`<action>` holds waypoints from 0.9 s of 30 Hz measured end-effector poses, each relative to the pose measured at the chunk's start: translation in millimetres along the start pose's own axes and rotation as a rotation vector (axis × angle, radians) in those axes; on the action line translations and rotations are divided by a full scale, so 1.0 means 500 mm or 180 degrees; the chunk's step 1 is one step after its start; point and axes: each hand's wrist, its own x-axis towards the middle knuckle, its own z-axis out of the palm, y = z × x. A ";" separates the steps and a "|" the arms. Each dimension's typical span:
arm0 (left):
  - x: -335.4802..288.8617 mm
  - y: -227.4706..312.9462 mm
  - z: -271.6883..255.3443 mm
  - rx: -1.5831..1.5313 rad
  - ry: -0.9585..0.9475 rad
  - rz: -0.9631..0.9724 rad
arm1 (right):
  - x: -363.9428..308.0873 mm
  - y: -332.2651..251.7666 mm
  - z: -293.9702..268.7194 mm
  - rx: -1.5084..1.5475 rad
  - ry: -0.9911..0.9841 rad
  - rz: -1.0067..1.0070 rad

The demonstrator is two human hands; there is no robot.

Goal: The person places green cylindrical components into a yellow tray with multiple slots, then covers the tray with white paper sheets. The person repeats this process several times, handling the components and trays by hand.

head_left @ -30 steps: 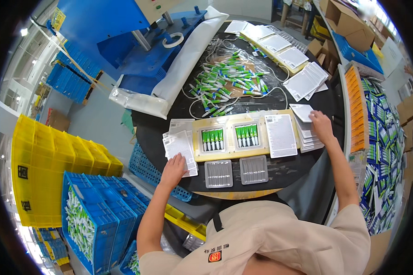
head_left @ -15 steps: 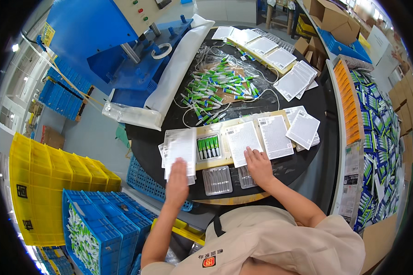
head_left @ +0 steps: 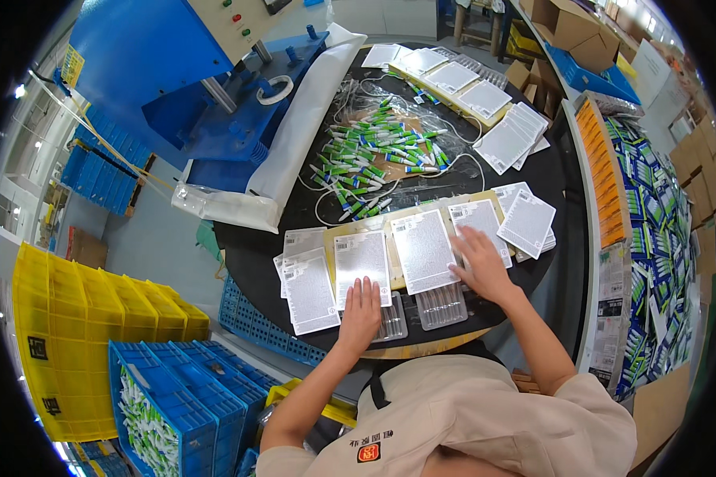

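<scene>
My left hand (head_left: 361,314) lies open with its fingertips on the lower edge of a white printed card (head_left: 361,256). That card sits on the long cream-coloured tray (head_left: 330,237) at the front of the black round table. Its fingers spread, my right hand (head_left: 483,266) is between a middle card (head_left: 423,245) and a right-hand card (head_left: 479,221) on the same tray, partly over both. Whether it touches either one is hard to tell. Clear plastic blister packs (head_left: 441,307) stick out below the cards. Loose cards (head_left: 310,296) overlap at the tray's left end.
Behind the tray lies a heap of green-and-white tubes (head_left: 382,147). A second tray (head_left: 493,119) with cards stands at the far right, beyond a stack of cards (head_left: 528,222). A blue press machine (head_left: 207,111) rises at the left. Blue crates (head_left: 191,397) sit lower left.
A card now covers the green tubes that showed in the tray's left part. My left hand has moved right onto it. My right hand has shifted right and up from the middle card.
</scene>
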 end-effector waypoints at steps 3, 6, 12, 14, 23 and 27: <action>0.009 0.027 -0.009 -0.0200 0.0009 -0.0122 | 0.025 0.042 0.023 -0.0641 0.0128 0.0362; 0.009 0.024 -0.009 -0.0250 -0.0038 -0.0186 | 0.055 0.070 0.055 -0.0664 -0.0017 0.0541; 0.035 0.025 0.021 -0.0145 0.0059 -0.0459 | 0.090 0.075 0.086 -0.0743 0.0142 0.0729; 0.047 0.028 0.024 -0.0247 0.0020 -0.0632 | 0.090 0.074 0.085 -0.0707 0.0193 0.0696; 0.076 -0.009 -0.028 -0.0610 -0.0727 -0.0445 | 0.101 0.099 0.075 -0.0600 0.0301 0.0499; 0.074 -0.026 -0.051 -0.0771 -0.0753 -0.0419 | 0.108 0.109 0.070 -0.0598 0.0246 0.0471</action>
